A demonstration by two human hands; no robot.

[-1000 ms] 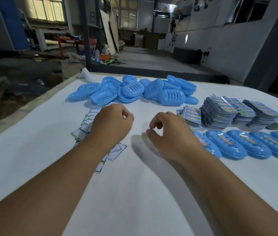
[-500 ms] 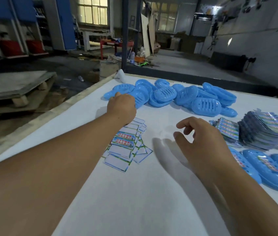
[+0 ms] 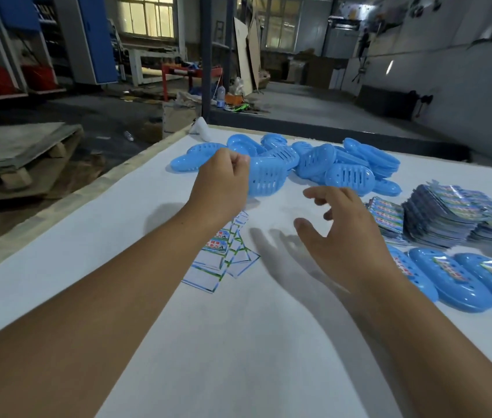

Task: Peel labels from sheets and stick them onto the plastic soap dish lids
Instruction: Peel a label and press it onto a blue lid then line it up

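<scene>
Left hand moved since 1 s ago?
Yes. The left hand went from over the spent label sheets forward to the blue lid pile, now gripping a lid.

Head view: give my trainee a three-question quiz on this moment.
1. True or false: the left hand grips a blue slotted lid.
2. The right hand is: A) pinching a label, B) open and holding nothing, C) pressing a lid.
3. Where do the labelled lids lie relative to the label sheet stacks?

Key: 1 true. 2 B. 3 In a row nearer the person, at the right of the table.
</scene>
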